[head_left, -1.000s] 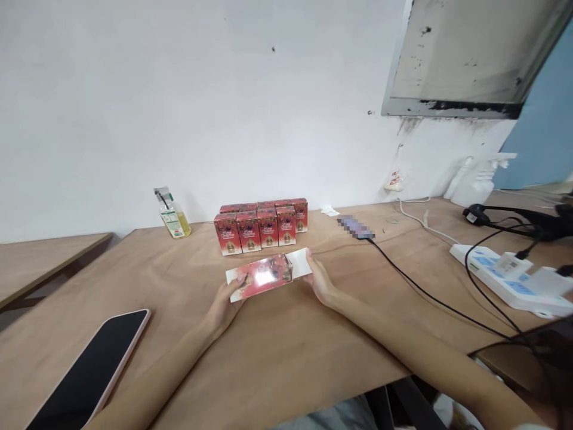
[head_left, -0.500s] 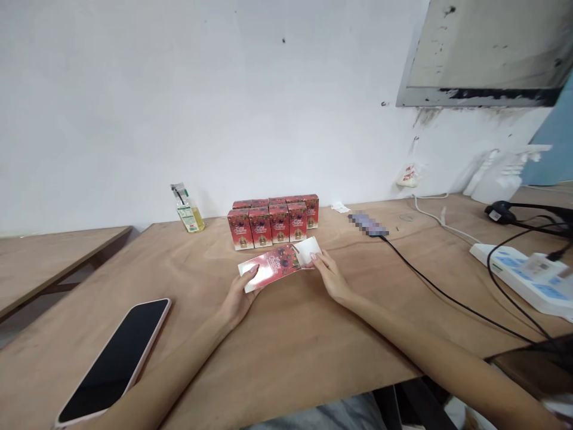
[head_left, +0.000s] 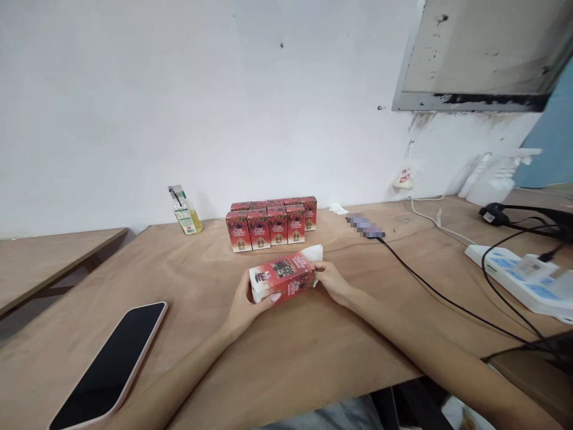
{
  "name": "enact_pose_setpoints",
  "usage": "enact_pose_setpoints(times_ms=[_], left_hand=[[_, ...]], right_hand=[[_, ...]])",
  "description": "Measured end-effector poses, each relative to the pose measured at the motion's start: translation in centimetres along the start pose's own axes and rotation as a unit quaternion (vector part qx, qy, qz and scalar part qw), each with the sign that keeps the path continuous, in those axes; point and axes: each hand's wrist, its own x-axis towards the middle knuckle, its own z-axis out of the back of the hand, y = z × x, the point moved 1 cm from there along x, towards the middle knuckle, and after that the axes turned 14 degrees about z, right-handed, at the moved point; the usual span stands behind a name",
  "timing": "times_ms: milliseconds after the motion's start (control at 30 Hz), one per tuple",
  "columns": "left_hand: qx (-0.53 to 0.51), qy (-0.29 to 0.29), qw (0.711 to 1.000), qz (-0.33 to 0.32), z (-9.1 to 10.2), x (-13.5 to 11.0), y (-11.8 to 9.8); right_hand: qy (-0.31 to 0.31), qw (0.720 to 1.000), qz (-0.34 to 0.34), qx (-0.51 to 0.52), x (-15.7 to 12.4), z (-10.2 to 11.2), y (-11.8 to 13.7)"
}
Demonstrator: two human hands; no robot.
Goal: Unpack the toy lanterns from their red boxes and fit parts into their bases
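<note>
Carton (head_left: 282, 276) of red and white lies sideways between a person's hands over a wooden table (head_left: 295, 352), nearer the camera than a cluster of similar upright boxes (head_left: 277, 226). The left hand (head_left: 245, 306) curls around one end; the right hand (head_left: 331, 282), half-curled, grips the other beside a raised white flap (head_left: 314, 253).
</note>
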Motion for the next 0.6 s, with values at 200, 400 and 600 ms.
enact_pose_setpoints(times_ms=[200, 400, 600], left_hand=[[0.005, -0.024, 0.999, -0.046, -0.1, -0.2, -0.1], [-0.007, -0.077, 0.993, -0.090, -0.3, -0.7, -0.3], [0.100, -0.124, 0.963, -0.219, -0.3, -1.1, 0.2]], right_hand=[[-0.025, 0.999, -0.007, 0.027, 0.3, 0.2, 0.2], [-0.010, 0.998, -0.026, 0.063, -0.3, -1.0, 0.0], [-0.022, 0.989, -0.064, 0.131, -0.9, -1.7, 0.4]])
